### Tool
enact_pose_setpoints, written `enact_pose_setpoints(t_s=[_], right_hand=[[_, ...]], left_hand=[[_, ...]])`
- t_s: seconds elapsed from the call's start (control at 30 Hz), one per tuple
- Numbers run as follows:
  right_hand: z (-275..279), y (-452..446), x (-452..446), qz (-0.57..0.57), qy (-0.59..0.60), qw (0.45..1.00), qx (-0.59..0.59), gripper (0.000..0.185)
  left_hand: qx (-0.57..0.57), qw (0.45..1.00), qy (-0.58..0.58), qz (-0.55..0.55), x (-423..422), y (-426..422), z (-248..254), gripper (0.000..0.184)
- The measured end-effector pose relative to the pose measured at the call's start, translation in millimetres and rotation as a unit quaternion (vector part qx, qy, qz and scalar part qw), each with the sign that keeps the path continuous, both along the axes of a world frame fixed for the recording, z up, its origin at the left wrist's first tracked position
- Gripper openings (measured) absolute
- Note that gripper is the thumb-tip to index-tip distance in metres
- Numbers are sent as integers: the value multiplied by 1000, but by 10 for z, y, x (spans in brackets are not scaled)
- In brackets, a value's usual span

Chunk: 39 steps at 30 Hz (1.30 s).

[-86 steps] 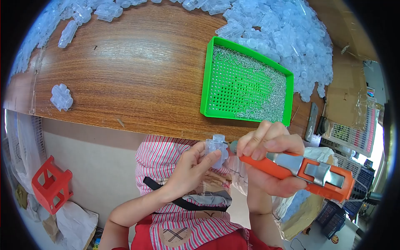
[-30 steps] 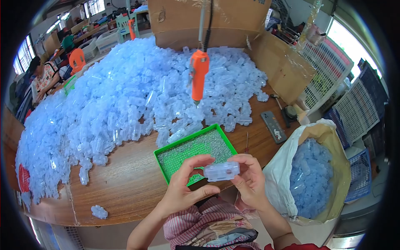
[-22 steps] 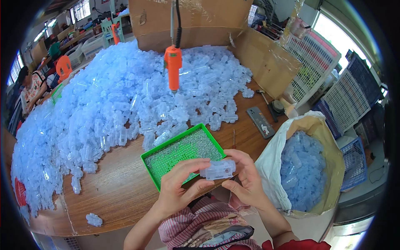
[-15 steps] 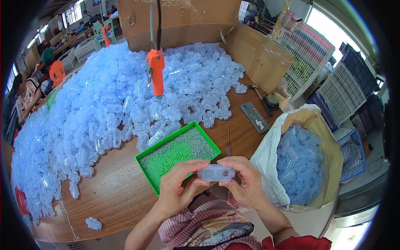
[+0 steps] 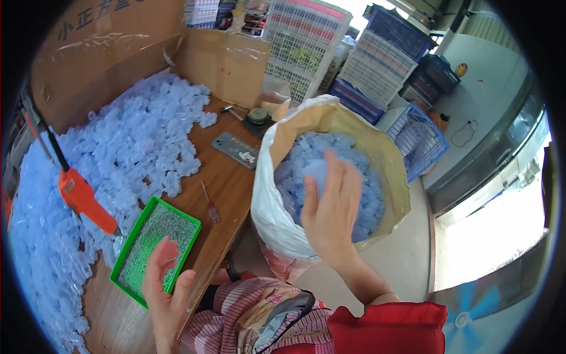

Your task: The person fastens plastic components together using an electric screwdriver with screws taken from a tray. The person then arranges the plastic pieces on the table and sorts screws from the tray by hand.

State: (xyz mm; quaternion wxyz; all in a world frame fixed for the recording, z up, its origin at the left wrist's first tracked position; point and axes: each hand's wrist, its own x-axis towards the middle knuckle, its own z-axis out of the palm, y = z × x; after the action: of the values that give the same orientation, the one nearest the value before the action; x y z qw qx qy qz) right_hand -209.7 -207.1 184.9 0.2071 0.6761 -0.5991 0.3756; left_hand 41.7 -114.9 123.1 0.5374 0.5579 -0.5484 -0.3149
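Note:
My right hand [image 5: 334, 215] is over the mouth of a white woven sack [image 5: 282, 206], smeared by motion. Between its thumb and fingers shows a blurred, pale clear plastic case [image 5: 317, 171]. Inside the sack lies a heap of similar clear plastic cases [image 5: 368, 203]. My left hand [image 5: 163, 289] is open with thumb and fingers apart, holding nothing, in front of the green tray [image 5: 122, 259]. Small metal pieces [image 5: 168, 221], too fine to name, cover part of that tray.
More clear cases [image 5: 141, 130] are piled across the table [image 5: 227, 192]. An orange electric screwdriver [image 5: 85, 200] hangs at the left. A screwdriver [image 5: 210, 202], a phone [image 5: 234, 150] and a hammer [image 5: 232, 112] lie near the sack. Crates [image 5: 377, 65] stand behind; a fan [image 5: 463, 320] is at lower right.
The view has turned right. Both hands were holding one clear case over the tray's near edge; they have parted, the right going over the sack and the left letting go.

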Motion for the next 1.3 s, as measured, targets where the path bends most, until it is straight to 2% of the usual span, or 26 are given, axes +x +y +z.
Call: enact_pose_setpoints(t_s=[0.03, 0.13, 0.2, 0.27, 0.33, 0.37, 0.4, 0.43, 0.53, 0.57, 0.63, 0.67, 0.73, 0.8, 0.83, 0.87, 0.93, 0.97, 1.03, 1.13, 1.27, 1.3], right_hand=[[55, 0, -53, -98, 56, 993, -43, 43], [90, 11, -55, 50, -29, 995, -83, 43], [155, 148, 101, 261, -79, 962, 1, 43], [150, 212, 281, 479, -190, 855, 61, 46], [199, 265, 548, 661, -300, 685, 61, 42], [286, 420, 693, 709, -371, 597, 62, 41], [408, 592, 849, 743, -441, 500, 54, 40], [571, 783, 990, 750, -503, 429, 31, 41], [986, 1169, 1276, 685, -658, 312, -22, 16], [1002, 1175, 1283, 712, -645, 276, 1, 18], [851, 938, 1263, 791, -559, 242, 52, 25], [737, 770, 1278, 821, -510, 246, 76, 30], [496, 372, 1386, 852, -419, 297, 100, 39], [277, -212, 1800, 709, -465, 527, 56, 49], [155, -558, 2138, 573, -477, 663, 74, 50], [-2, -802, 2442, 563, -425, 702, 99, 59], [-385, -1292, 2815, 629, -416, 600, 266, 64], [-328, -1276, 2938, 688, -274, 609, 287, 68], [-607, -1431, 3237, 673, -305, 630, 241, 68], [-676, -1666, 3448, 629, -285, 684, 235, 63], [-601, -1665, 3372, 584, -286, 737, 185, 51], [-591, -1582, 3327, 590, -308, 719, 198, 51]], left_hand=[[5, 1000, 8, 5, 6, 6, 11, 57], [11, 1000, 9, 16, -5, 11, 61, 56], [7, 1000, -5, 25, 5, 47, 94, 56], [-3, 999, -25, 42, 33, 132, 109, 55], [-13, 999, -40, 30, 139, 286, 108, 52], [-14, 998, -50, 37, 220, 393, 121, 51], [-9, 993, 17, 114, 246, 461, 90, 50], [-29, 990, -68, 117, 357, 544, 143, 48], [-35, 960, -113, 254, 670, 867, 231, 39], [-6, 941, -117, 316, 837, 1012, 264, 36], [41, 894, -113, 431, 1161, 1371, 319, 31], [65, 860, -129, 489, 1309, 1571, 310, 30], [110, 793, -152, 580, 1594, 1989, 237, 28], [180, 735, -219, 616, 1810, 2420, 73, 26], [221, 705, -248, 627, 1850, 2619, -1, 26], [271, 686, -253, 626, 1855, 2752, -35, 25], [363, 646, -256, 620, 1860, 2908, -77, 24], [376, 647, -237, 619, 1858, 2948, -107, 24], [425, 639, -214, 604, 1849, 3020, -203, 27], [458, 671, -82, 577, 1744, 2992, -192, 48], [479, 715, -117, 496, 1777, 3105, -608, 74], [451, 731, -110, 500, 1764, 3098, -608, 73]])
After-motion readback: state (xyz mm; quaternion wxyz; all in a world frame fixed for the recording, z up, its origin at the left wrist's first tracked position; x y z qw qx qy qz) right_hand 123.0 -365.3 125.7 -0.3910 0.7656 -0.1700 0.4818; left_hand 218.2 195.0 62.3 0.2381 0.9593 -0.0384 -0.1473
